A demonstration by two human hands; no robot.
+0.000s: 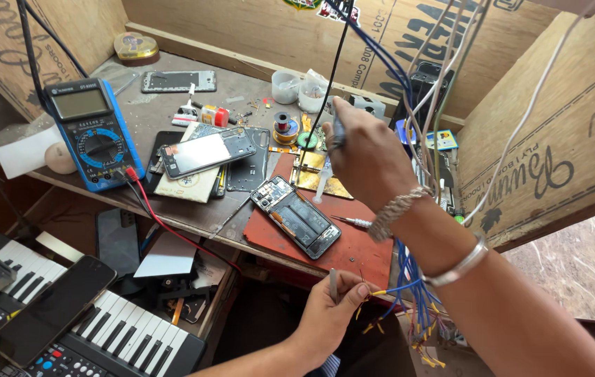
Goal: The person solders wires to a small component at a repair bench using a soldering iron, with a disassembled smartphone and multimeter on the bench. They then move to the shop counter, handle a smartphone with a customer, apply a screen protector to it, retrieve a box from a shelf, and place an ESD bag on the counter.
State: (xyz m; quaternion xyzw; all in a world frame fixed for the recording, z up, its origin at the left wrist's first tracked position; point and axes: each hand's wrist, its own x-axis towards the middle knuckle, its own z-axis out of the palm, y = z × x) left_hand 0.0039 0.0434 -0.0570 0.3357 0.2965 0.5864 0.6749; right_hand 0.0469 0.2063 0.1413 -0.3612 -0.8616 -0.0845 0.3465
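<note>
- Right hand (367, 157) is up over the back of the surface (193, 213), fingers closed around a slim dark tool (337, 132); bracelets ring the wrist.
- Left hand (329, 307) sits low, off the front edge of the surface, thumb and fingers pinching a thin grey tool (333, 285) upright.
- A bundle of blue wires (409, 293) with yellow tips hangs just beside the left hand and runs behind the right forearm.
- More cables, white, grey and blue, drop from above right around the right hand, crowding that back corner.
- The opened phone (296, 216), back off and innards showing, lies on a red mat (353, 251), between the two hands and touched by neither.
- A small screwdriver (350, 222) rests on the mat just right of the phone, under the right wrist.
- A syringe-like tube (322, 183) lies near the phone's top end, on a yellow sheet (315, 178).
- Further left, another phone (207, 150) with a pale screen sits tilted on a stack of flat parts.
- A blue multimeter (91, 132) stands at the left edge, its red lead (165, 227) trailing down past the surface front.
- At the back: two small white cups (297, 89), contents too small to tell, and a solder reel (284, 127) near them.
- A phone frame (177, 81) and a round gold tin (135, 47), lid on, lie far back left.
- Below left, a dark phone (53, 307) lies across a keyboard instrument (116, 335).
</note>
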